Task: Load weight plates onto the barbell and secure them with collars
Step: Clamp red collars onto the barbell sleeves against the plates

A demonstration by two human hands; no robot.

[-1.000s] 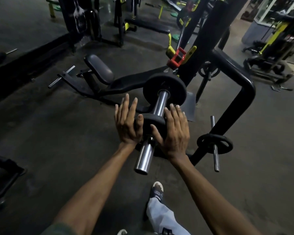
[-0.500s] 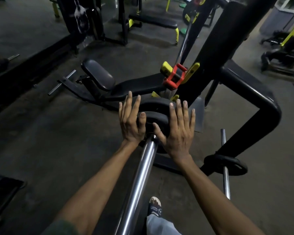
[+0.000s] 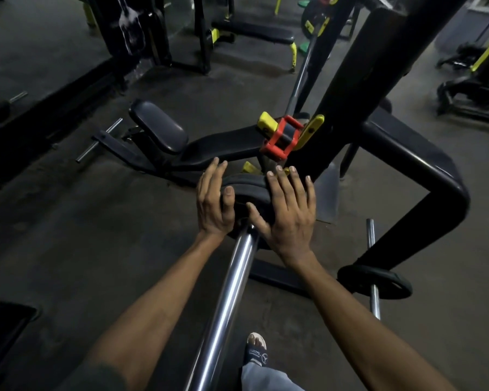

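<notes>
While both open palms, left hand [image 3: 215, 204] and right hand [image 3: 287, 214], are pressing the weight plate [image 3: 249, 190], it is seemingly sliding inward along the barbell [image 3: 232, 289].

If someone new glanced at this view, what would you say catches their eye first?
Probably the two hands, left hand and right hand, pressed flat against the black weight plate on the shiny barbell sleeve at centre. Next, the red and yellow bar catch just beyond them on the dark rack upright. A spare plate sits on a peg, lower right.
</notes>
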